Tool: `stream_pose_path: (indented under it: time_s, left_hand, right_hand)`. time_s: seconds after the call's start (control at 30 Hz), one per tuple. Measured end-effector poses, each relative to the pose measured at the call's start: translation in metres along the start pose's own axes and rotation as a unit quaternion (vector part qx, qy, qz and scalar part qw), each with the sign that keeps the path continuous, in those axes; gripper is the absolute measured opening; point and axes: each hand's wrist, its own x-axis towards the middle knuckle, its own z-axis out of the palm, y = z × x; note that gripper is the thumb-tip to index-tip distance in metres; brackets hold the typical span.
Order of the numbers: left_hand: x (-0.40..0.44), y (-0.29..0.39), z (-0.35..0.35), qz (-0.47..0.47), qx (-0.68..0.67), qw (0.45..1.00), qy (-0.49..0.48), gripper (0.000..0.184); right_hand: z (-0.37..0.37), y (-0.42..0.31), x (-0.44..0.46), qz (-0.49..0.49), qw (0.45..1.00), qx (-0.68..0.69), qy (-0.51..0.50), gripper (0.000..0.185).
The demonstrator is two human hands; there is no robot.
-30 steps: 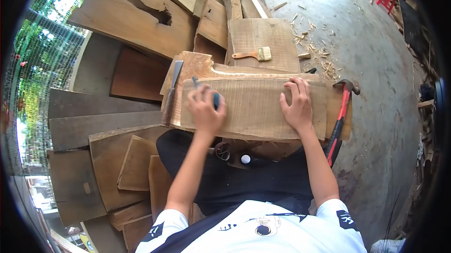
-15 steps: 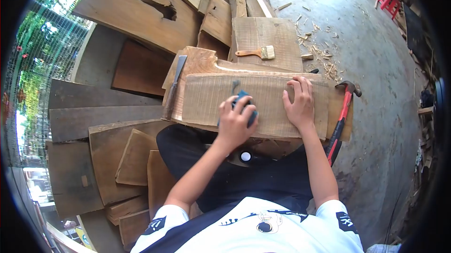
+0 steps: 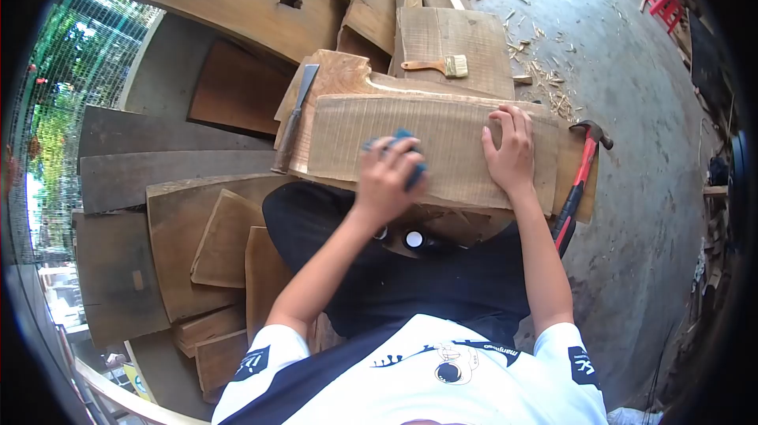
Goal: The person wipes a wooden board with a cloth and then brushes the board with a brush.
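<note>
A brown wooden board (image 3: 450, 164) with fine saw lines across it lies in front of me, over another piece of wood. My left hand (image 3: 388, 180) is wrapped round a crumpled blue cloth (image 3: 415, 175) and presses it on the board left of its middle; the hand is slightly blurred. Toward the board's right end, my right hand (image 3: 510, 153) lies palm down on the surface, fingers stretched out and thumb apart, holding nothing. A chisel (image 3: 296, 117) rests left of the board. At the right end leans a hammer (image 3: 580, 176) with a red and black handle.
Behind the board, a paintbrush (image 3: 438, 67) lies on a wooden block (image 3: 482, 34). Several planks (image 3: 237, 7) are stacked at the left and back. Wood shavings (image 3: 553, 82) litter the concrete floor (image 3: 639, 188), and a red stool (image 3: 665, 7) stands far right.
My left hand has shifted slightly left with the blue cloth. The dark spot on the board ahead of it no longer shows. My right hand keeps its place; the whole view has tilted slightly.
</note>
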Motion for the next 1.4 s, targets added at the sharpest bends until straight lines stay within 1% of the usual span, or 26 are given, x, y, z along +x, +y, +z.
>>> stream_pose_path:
  time_s: [0.07, 0.1, 0.13, 0.17, 0.23, 0.3, 0.4, 0.47, 0.53, 0.6, 0.67, 0.73, 0.77, 0.8, 0.83, 0.87, 0.9, 0.93, 0.97, 1.03, 1.07, 1.1, 1.17, 1.23, 1.33, 1.4]
  left_hand:
    - [-0.01, -0.038, -0.021, -0.052, 0.061, 0.997, 0.019, 0.024]
    - [-0.014, -0.047, -0.02, -0.08, 0.075, 0.993, 0.052, 0.023]
    - [-0.021, -0.052, -0.018, -0.109, 0.089, 0.986, 0.085, 0.023]
    - [-0.017, -0.034, -0.013, -0.116, 0.129, 0.981, 0.081, 0.022]
    - [-0.006, 0.009, 0.009, -0.066, 0.036, 0.995, 0.062, 0.021]
    - [0.003, 0.055, 0.035, -0.009, 0.0, 0.999, 0.032, 0.025]
    - [0.01, 0.054, 0.03, 0.007, -0.048, 0.999, 0.013, 0.028]
    - [-0.005, 0.017, 0.013, 0.007, 0.011, 1.0, 0.023, 0.028]
    - [-0.022, -0.038, -0.017, -0.086, 0.077, 0.992, 0.057, 0.024]
    - [-0.038, -0.061, -0.051, -0.157, 0.157, 0.973, 0.062, 0.023]
    - [-0.053, -0.062, -0.075, -0.116, 0.123, 0.985, 0.043, 0.024]
    - [-0.062, -0.046, -0.091, -0.191, 0.097, 0.975, 0.052, 0.026]
    - [-0.067, -0.046, -0.095, -0.274, 0.034, 0.957, 0.087, 0.029]
    - [-0.065, -0.044, -0.102, -0.365, -0.018, 0.927, 0.083, 0.033]
    - [-0.068, -0.053, -0.106, -0.409, -0.054, 0.908, 0.071, 0.038]
    - [-0.064, -0.058, -0.112, -0.461, -0.101, 0.881, 0.031, 0.048]
    - [-0.066, -0.069, -0.113, -0.471, -0.106, 0.875, -0.019, 0.053]
    - [-0.066, -0.078, -0.11, -0.479, -0.111, 0.868, -0.068, 0.058]
    - [-0.047, -0.069, -0.121, -0.48, -0.074, 0.859, -0.162, 0.069]
    - [-0.037, -0.072, -0.122, -0.429, 0.032, 0.87, -0.239, 0.075]
    - [-0.021, -0.066, -0.129, -0.445, 0.047, 0.848, -0.285, 0.078]
    - [-0.018, -0.068, -0.128, -0.445, 0.046, 0.847, -0.287, 0.078]
    - [-0.014, -0.074, -0.127, -0.422, 0.039, 0.852, -0.307, 0.078]
    - [-0.01, -0.072, -0.126, -0.406, 0.064, 0.861, -0.298, 0.076]
    - [-0.009, -0.072, -0.122, -0.405, 0.05, 0.857, -0.314, 0.067]
    - [-0.016, -0.067, -0.121, -0.434, 0.033, 0.865, -0.25, 0.061]
  right_hand:
    - [0.0, 0.0, 0.001, 0.001, 1.0, 0.0, 0.004, 0.026]
    - [-0.001, 0.001, 0.002, 0.007, 1.0, 0.002, 0.007, 0.026]
    - [0.0, 0.001, 0.002, 0.004, 1.0, -0.004, 0.012, 0.026]
    - [0.0, -0.001, 0.0, -0.003, 1.0, -0.01, 0.014, 0.026]
    - [0.002, -0.001, 0.001, -0.013, 1.0, -0.011, 0.015, 0.027]
    - [0.002, 0.001, 0.0, -0.011, 1.0, -0.011, 0.013, 0.027]
    - [0.0, 0.004, 0.001, -0.015, 1.0, -0.011, 0.008, 0.027]
    - [0.0, 0.003, 0.0, -0.013, 1.0, -0.002, 0.005, 0.027]
    - [-0.001, 0.002, 0.001, -0.006, 1.0, -0.002, 0.002, 0.027]
    - [-0.002, 0.001, 0.0, -0.002, 1.0, 0.006, 0.003, 0.027]
    - [-0.004, 0.005, 0.001, -0.001, 1.0, 0.007, 0.009, 0.027]
    - [-0.011, 0.014, 0.003, -0.018, 0.996, 0.084, -0.025, 0.029]
    - [-0.024, 0.016, 0.007, 0.056, 0.983, 0.17, -0.033, 0.031]
    - [-0.032, 0.028, 0.011, 0.055, 0.992, 0.112, 0.001, 0.033]
    - [-0.042, 0.043, 0.012, 0.055, 0.997, 0.053, 0.032, 0.035]
    - [-0.054, 0.051, 0.012, 0.062, 0.997, -0.019, 0.031, 0.041]
    - [-0.061, 0.055, 0.009, 0.059, 0.998, -0.021, 0.031, 0.041]
    - [-0.069, 0.057, 0.004, 0.1, 0.995, -0.017, -0.002, 0.047]
    - [-0.077, 0.056, -0.002, 0.142, 0.989, -0.013, -0.032, 0.054]
    - [-0.097, 0.03, -0.018, 0.193, 0.977, -0.019, -0.091, 0.064]
    - [-0.103, 0.024, -0.028, 0.206, 0.973, -0.042, -0.099, 0.066]
    - [-0.109, 0.015, -0.035, 0.207, 0.972, -0.043, -0.101, 0.066]
    - [-0.119, 0.0, -0.044, 0.269, 0.951, -0.057, -0.142, 0.064]
    - [-0.117, 0.001, -0.05, 0.268, 0.949, -0.061, -0.153, 0.067]
    - [-0.115, -0.01, -0.048, 0.309, 0.935, -0.058, -0.164, 0.072]
    - [-0.114, -0.013, -0.048, 0.324, 0.933, -0.024, -0.154, 0.075]
